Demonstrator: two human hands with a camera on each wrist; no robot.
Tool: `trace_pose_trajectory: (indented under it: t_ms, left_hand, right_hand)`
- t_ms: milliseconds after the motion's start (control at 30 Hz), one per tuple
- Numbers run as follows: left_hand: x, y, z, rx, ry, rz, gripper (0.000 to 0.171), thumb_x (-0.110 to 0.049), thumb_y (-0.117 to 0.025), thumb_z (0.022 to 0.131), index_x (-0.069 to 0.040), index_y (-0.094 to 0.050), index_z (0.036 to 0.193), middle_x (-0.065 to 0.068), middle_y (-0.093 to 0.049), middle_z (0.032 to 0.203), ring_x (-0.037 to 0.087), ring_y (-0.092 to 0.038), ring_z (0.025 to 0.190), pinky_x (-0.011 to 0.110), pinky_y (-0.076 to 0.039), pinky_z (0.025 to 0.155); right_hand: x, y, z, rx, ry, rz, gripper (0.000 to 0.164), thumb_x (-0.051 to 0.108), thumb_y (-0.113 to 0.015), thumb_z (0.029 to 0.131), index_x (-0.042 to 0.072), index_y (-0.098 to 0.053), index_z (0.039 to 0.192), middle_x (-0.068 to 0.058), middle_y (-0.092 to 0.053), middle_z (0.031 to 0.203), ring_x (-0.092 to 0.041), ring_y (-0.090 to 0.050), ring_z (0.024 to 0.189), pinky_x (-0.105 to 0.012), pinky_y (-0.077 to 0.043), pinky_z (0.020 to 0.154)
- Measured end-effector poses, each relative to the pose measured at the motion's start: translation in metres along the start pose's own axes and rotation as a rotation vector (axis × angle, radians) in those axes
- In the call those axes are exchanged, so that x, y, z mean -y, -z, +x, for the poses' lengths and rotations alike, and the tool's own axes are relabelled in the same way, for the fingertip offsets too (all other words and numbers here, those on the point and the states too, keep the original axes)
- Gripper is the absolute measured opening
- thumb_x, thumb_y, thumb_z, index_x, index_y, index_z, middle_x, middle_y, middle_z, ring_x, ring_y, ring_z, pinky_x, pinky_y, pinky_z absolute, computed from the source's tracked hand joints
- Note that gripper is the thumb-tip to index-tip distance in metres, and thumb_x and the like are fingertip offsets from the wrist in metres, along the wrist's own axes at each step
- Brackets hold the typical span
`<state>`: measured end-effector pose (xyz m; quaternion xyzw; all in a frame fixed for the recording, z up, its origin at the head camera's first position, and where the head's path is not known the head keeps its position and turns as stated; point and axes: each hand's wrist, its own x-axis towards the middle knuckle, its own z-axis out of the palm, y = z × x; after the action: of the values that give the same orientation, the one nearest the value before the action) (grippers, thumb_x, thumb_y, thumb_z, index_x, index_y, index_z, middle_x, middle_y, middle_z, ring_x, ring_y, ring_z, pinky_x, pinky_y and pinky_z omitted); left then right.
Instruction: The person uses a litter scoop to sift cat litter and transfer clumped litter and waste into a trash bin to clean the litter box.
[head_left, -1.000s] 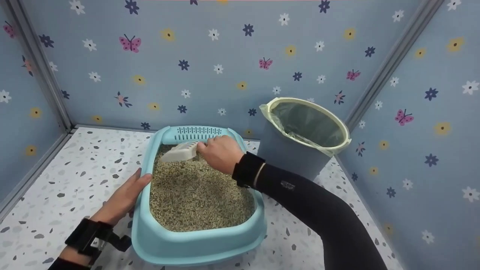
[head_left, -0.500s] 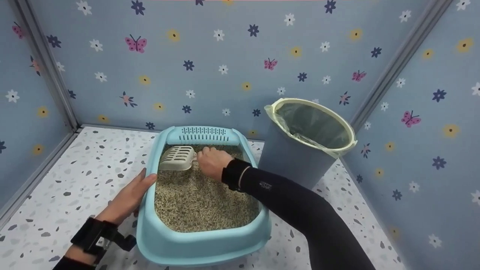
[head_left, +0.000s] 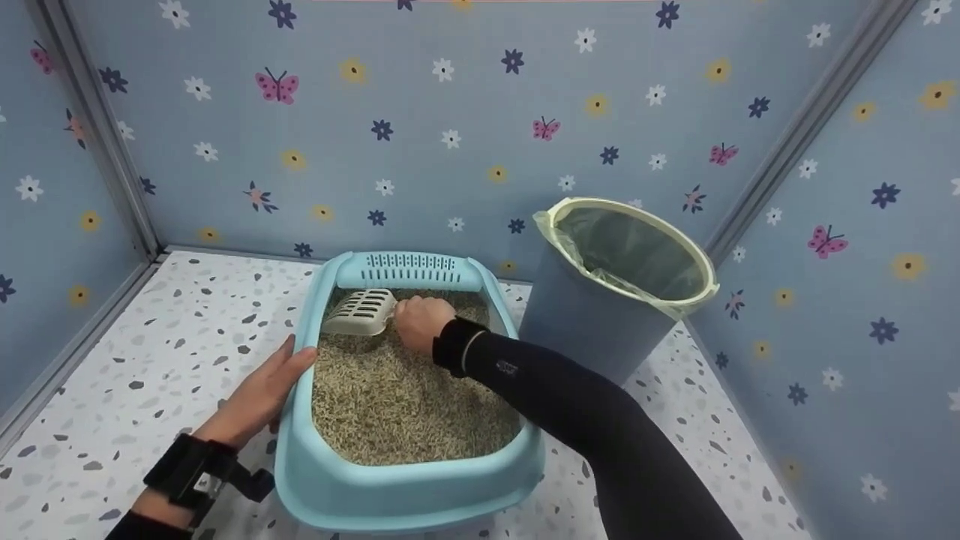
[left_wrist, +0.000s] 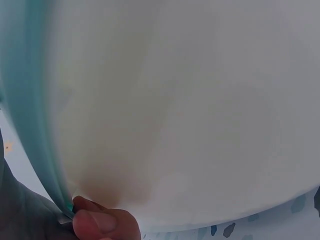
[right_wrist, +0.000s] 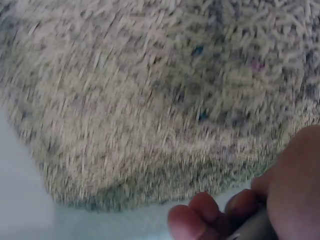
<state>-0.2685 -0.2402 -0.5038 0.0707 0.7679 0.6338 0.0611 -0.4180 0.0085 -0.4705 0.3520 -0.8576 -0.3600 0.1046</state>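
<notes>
A light blue litter box (head_left: 405,487) holds tan pellet litter (head_left: 405,412). My left hand (head_left: 259,390) grips the box's left rim, thumb on top; the left wrist view shows fingertips (left_wrist: 107,224) curled under the rim, against the pale side wall. My right hand (head_left: 422,322) grips the handle of a cream slotted litter scoop (head_left: 364,311) over the litter near the back left corner. The scoop's slotted face points up and its front edge is low at the litter. In the right wrist view the fingers (right_wrist: 187,222) wrap a grey handle; the scoop head is outside that view.
A grey-blue trash bin (head_left: 585,322) with a clear liner over its cream rim stands behind and right of the box. Flower-patterned wall panels (head_left: 450,97) close off the back and both sides. The floor (head_left: 187,337) is white and speckled.
My right hand has moved left and slightly toward me. The scoop has turned so its slotted face shows from above. My left hand keeps its hold on the rim.
</notes>
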Motion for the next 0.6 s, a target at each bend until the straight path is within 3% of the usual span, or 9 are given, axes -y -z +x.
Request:
trace_pose_trajectory:
  t_ms: [100, 167, 400, 500, 600]
  left_hand:
    - [0.0, 0.0, 0.001, 0.003, 0.022, -0.014, 0.08, -0.053, -0.044, 0.118, -0.028, -0.003, 0.181, 0.025, -0.062, 0.109, 0.022, -0.06, 0.068, 0.031, -0.051, 0.054]
    - [0.001, 0.0, 0.001, 0.005, 0.036, -0.024, 0.08, -0.054, -0.044, 0.118, -0.029, -0.002, 0.181, 0.017, -0.057, 0.089, 0.017, -0.046, 0.05, 0.032, -0.044, 0.043]
    - [0.003, 0.001, 0.001, 0.021, 0.032, -0.043, 0.079, -0.053, -0.043, 0.118, -0.03, -0.002, 0.181, 0.014, -0.061, 0.081, 0.015, -0.046, 0.046, 0.031, -0.044, 0.04]
    - [0.003, 0.002, 0.0, 0.017, 0.033, -0.033, 0.079, -0.053, -0.043, 0.118, -0.03, -0.002, 0.181, 0.014, -0.062, 0.082, 0.015, -0.046, 0.046, 0.031, -0.044, 0.04]
    - [0.001, 0.003, 0.001, 0.003, 0.034, -0.016, 0.079, -0.055, -0.043, 0.118, -0.029, -0.003, 0.182, 0.013, -0.062, 0.082, 0.015, -0.047, 0.047, 0.031, -0.044, 0.041]
  right_hand:
    - [0.002, -0.001, 0.002, 0.038, -0.006, 0.008, 0.037, 0.03, -0.037, 0.124, 0.012, -0.068, 0.117, -0.001, -0.059, 0.085, -0.014, -0.041, 0.054, -0.024, -0.056, 0.053]
    - [0.003, 0.0, 0.003, 0.062, -0.011, 0.003, 0.037, 0.031, -0.038, 0.124, 0.011, -0.069, 0.122, -0.001, -0.063, 0.088, -0.013, -0.046, 0.055, -0.024, -0.058, 0.054]
    - [-0.004, 0.005, 0.005, 0.206, -0.016, 0.045, 0.041, 0.036, -0.042, 0.123, 0.008, -0.07, 0.132, -0.001, -0.07, 0.092, -0.012, -0.065, 0.066, -0.025, -0.063, 0.063]
    - [-0.018, 0.01, 0.001, 0.267, 0.017, 0.088, 0.036, 0.031, -0.05, 0.121, 0.007, -0.075, 0.132, -0.002, -0.071, 0.09, -0.014, -0.062, 0.065, -0.026, -0.063, 0.067]
    - [-0.034, 0.018, -0.003, 0.329, 0.059, 0.17, 0.028, 0.021, -0.053, 0.119, 0.011, -0.078, 0.114, -0.002, -0.066, 0.08, -0.015, -0.052, 0.065, -0.026, -0.052, 0.064]
